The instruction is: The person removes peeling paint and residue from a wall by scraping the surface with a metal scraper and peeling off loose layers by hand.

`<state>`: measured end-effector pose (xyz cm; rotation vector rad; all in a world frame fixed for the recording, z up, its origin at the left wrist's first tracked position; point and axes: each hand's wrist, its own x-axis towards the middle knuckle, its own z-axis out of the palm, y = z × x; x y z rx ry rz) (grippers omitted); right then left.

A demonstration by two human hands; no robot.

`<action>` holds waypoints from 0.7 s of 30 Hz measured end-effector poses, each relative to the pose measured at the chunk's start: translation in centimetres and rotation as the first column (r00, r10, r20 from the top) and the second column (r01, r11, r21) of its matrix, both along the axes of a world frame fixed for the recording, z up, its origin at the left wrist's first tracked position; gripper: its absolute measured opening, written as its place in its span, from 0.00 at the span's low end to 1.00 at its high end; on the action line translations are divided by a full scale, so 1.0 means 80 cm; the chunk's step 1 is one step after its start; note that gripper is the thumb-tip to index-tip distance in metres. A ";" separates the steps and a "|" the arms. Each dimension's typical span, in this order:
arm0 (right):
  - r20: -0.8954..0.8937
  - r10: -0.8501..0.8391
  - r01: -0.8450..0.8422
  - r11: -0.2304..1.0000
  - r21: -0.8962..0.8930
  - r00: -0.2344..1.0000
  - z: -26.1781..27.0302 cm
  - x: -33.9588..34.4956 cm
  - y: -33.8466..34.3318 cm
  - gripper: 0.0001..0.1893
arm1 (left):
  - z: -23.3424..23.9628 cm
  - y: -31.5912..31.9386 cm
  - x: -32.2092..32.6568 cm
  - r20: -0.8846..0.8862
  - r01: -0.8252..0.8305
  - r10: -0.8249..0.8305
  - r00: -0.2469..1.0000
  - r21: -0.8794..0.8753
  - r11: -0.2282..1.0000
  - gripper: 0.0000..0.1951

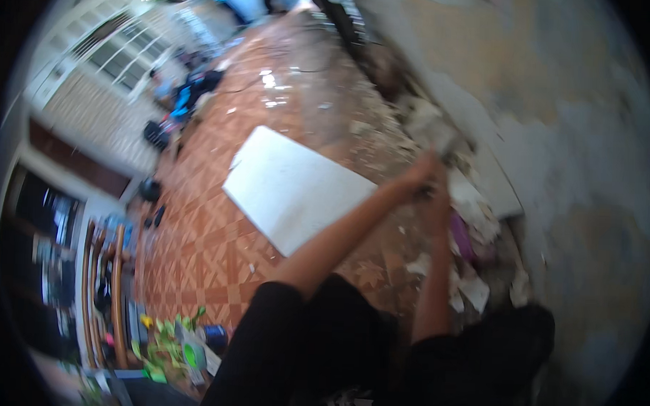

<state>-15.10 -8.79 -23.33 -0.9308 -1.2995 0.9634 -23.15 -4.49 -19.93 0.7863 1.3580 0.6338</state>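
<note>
Both of my hands are close together in front of me, blurred by motion, over the debris beside the wall. My left hand [421, 179] reaches in from the left, its fingers bent close to the other hand. Against it is my right hand [438, 199], on a raised forearm. Whether either holds something cannot be made out. Just beyond the fingers lies a pale broken chunk [427, 126] of rubble. A large white board [298, 188] lies flat on the tiled floor to the left, partly covered by my left forearm.
A wall with peeling paint [564, 131] rises at the right, with white scraps [472, 291] and a purple item [462, 237] at its foot. Leafy plants [164, 342] and a wooden rail [118, 298] are at the lower left. Dark bags [156, 135] and a person [165, 87] are farther off.
</note>
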 end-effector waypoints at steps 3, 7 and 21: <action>0.237 -0.062 0.041 0.995 0.092 0.969 -0.019 -0.020 0.010 0.29 | 0.021 -0.012 -0.019 -0.313 -0.048 0.091 0.945 0.140 0.989 0.37; 0.283 0.186 -0.157 0.980 -0.122 0.941 0.045 0.037 0.002 0.21 | 0.022 0.001 -0.121 -0.190 -0.393 0.451 0.872 0.278 0.876 0.36; -0.400 0.018 -0.042 0.998 -0.051 0.916 0.076 0.107 -0.009 0.26 | 0.017 0.027 0.001 -0.337 -0.193 0.345 0.876 0.411 0.891 0.44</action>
